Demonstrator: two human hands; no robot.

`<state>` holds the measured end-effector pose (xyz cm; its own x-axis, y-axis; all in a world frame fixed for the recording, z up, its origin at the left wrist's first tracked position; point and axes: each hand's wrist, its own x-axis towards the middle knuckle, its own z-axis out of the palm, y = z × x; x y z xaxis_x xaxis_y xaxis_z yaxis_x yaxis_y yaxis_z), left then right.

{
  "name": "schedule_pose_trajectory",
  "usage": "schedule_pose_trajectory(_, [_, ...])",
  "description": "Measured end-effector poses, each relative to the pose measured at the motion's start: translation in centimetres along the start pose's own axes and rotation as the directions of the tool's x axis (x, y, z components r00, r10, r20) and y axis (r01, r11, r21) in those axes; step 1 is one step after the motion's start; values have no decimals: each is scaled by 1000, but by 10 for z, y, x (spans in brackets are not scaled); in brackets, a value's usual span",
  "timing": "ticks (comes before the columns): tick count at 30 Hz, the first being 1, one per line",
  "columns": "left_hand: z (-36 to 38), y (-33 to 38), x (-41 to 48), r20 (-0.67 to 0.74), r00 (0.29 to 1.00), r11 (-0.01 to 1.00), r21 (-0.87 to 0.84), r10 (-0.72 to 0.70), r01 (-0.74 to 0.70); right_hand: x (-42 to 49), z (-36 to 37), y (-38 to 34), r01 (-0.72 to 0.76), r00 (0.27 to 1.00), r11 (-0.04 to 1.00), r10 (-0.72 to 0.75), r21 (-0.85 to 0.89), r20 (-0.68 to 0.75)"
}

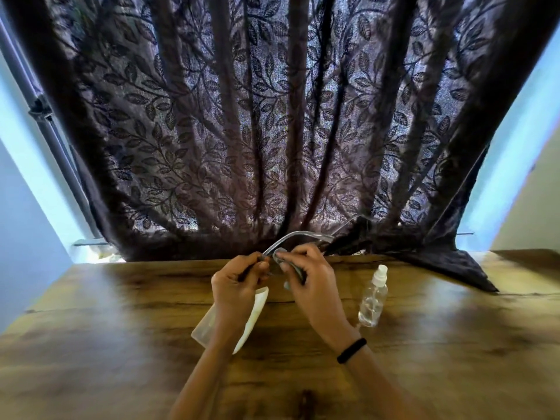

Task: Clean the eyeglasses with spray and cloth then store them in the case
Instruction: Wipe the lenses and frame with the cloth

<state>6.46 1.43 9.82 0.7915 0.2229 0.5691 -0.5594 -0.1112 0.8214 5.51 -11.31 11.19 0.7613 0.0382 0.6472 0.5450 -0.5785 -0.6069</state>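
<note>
Over the wooden bench (121, 359), left hand (236, 286) grips eyeglasses (297, 235), right hand (309, 277) pinches cloth (298, 271); rubbing against that one-ended hold could twist the frame.

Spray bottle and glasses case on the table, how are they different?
The spray bottle is clear, so the table shows through it, and it has a white cap; the case is pale and whitish. The spray bottle sits in full view, right of the right hand; the case is partly hidden under the left hand and wrist. Both rest on the table, and neither is held.
</note>
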Motion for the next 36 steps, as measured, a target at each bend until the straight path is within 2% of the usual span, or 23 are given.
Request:
schedule_pose_trajectory(5, [0,-1,-1,-32,999,999,33,17,-16,-1,-1,1,-19,996,1000,20,13,-88])
schedule_pose_trajectory(14, [4,-1,-3,-105,994,998,47,35,-30,-21,7,-7,-43,995,996,50,80,-83])
schedule_pose_trajectory(21, [6,4,-4,-59,991,979,176,118,-106,-25,9,-15,-1,998,987,12,158,-63])
schedule_pose_trajectory(25, [5,5,-3,-51,993,983,153,107,-98,-19,8,-14,36,999,998,-35,50,-28])
schedule_pose_trajectory(30, [5,1,-5,-55,984,966,209,167,-152,-2,0,-7,7,1000,996,-6,-91,12])
schedule_pose_trajectory(36, [7,-2,-9,-119,980,966,223,160,-131,-7,-3,-3,0,999,982,7,-189,37])
